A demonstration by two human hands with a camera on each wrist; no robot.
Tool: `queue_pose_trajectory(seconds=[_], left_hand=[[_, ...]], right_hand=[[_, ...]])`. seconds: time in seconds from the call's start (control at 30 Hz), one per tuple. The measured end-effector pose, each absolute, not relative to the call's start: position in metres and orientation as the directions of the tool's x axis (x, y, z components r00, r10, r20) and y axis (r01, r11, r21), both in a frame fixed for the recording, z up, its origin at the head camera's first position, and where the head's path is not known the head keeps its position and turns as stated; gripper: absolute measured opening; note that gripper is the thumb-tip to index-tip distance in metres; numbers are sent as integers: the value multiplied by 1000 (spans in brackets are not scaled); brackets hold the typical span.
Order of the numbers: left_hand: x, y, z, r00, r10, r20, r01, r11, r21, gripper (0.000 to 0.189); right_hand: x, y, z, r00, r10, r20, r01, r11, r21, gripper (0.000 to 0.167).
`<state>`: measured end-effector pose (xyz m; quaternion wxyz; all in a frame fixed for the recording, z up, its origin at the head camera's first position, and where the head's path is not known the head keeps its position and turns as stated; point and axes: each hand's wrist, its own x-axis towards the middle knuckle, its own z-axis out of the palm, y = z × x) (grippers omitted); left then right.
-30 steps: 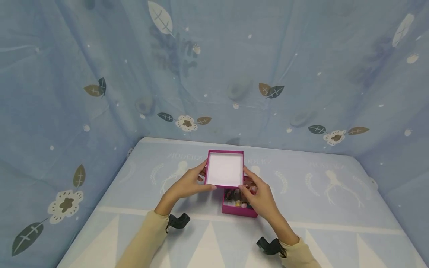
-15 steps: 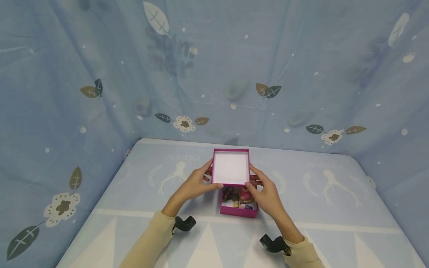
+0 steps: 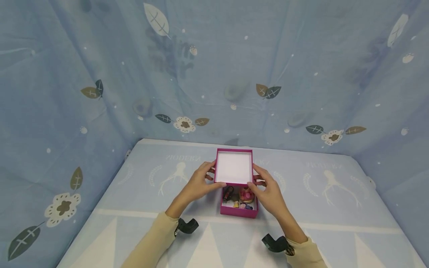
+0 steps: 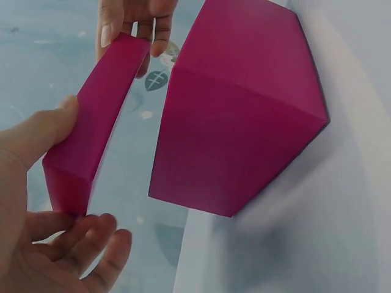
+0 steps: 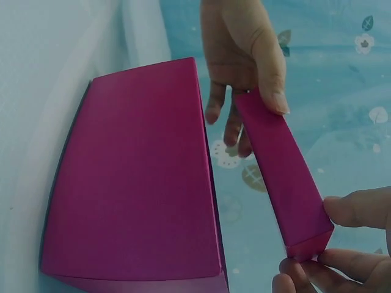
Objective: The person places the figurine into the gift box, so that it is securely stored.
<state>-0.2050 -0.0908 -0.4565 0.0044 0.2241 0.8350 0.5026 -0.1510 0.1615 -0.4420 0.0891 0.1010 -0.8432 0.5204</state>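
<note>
A magenta box lid (image 3: 234,167) with a white inside is held up between both hands, its inside facing the head view. My left hand (image 3: 197,184) grips its left side, thumb along the near edge. The right hand (image 3: 269,191) pinches the lid at its near right corner, other fingers beneath. Below and nearer stands the magenta box (image 3: 238,212), its back part hidden by the lid. Inside it lie a pink round-bodied item (image 3: 247,195), a dark item (image 3: 228,193) and several small pieces, too small to identify. Both wrist views show a gap between lid and box (image 4: 238,116).
The table (image 3: 335,245) wears a pale blue cloth with white triangles and printed deer heads. A blue patterned curtain (image 3: 214,74) rises behind the table's back edge and at both sides. Black cameras (image 3: 188,226) sit at the wrists.
Both hands have carried the lid to the right, so it now lines up more nearly with the box. More of the box's contents show. The box stays in about the same place.
</note>
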Motion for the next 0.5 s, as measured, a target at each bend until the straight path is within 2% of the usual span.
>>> queue_pose_trajectory(seconds=[0.37, 0.5], left_hand=[[-205, -87, -456, -887, 330, 323, 436, 371, 820, 86], [-205, -86, -458, -887, 338, 314, 433, 376, 819, 89]], right_hand=[[-152, 163, -440, -960, -84, 267, -276, 433, -858, 62], [-152, 163, -438, -962, -76, 261, -267, 441, -857, 61]])
